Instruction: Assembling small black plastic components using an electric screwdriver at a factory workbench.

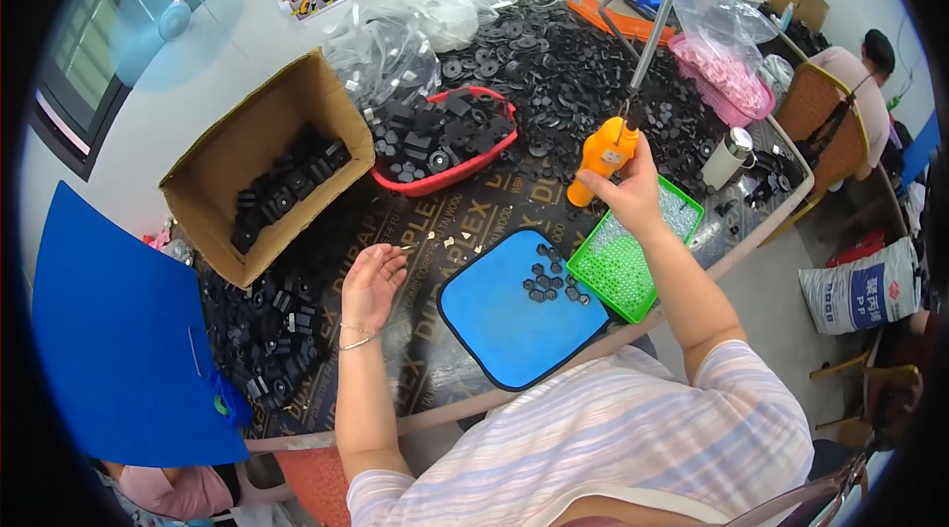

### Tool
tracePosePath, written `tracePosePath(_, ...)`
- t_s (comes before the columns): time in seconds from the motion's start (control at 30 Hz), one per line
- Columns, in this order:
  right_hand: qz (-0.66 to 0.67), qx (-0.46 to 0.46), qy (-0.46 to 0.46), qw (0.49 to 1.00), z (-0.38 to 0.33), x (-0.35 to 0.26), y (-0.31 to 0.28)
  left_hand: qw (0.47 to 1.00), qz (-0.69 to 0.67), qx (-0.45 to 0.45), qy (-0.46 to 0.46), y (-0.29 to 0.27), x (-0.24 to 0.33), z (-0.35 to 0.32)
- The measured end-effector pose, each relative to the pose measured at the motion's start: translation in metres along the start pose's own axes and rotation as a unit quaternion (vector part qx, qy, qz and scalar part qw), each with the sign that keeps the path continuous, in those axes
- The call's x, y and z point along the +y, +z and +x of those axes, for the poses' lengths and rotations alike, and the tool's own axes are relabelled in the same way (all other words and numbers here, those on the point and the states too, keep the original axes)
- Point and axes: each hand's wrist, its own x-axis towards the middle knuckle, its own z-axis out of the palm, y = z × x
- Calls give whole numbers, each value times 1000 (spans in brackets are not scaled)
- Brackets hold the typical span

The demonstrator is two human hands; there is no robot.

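My right hand (638, 193) is wrapped round an orange electric screwdriver (605, 149), which hangs from a metal arm and points down to the left. Palm up, my left hand (372, 282) hovers with loosely curled, parted fingers; a tiny light piece (405, 248) shows at its fingertips, and whether they touch it I cannot tell. Between my arms lies a blue mat (499, 314) with a black edge. Several small black hexagonal parts (544, 282) are grouped at its right side. Beside the mat, partly behind my right forearm, is a green tray (610, 275) containing small clear pieces.
A cardboard box (188, 193) of black parts stands at left, beside a red basket (425, 187) of black blocks. Heaps of black discs (554, 52) cover the back. A steel flask (730, 157) and pink basket (736, 104) stand right. Another person (852, 82) sits farther right.
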Motion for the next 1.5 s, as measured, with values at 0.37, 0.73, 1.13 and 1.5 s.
tracePosePath(0.37, -38, 20, 39, 998, -8, 2, -11, 997, -41, 20, -69, 68, -37, 66)
tracePosePath(0.73, -19, -3, 73, 997, -13, 2, -29, 459, 827, 45, 321, 208, -23, 202)
tracePosePath(1.13, -5, -32, 34, 999, -8, 8, -38, 439, 891, 49, 108, 242, 6, 241)
tracePosePath(1.5, -24, -31, 26, 999, -11, 0, -37, 968, 24, -250, -2, 210, 30, 166)
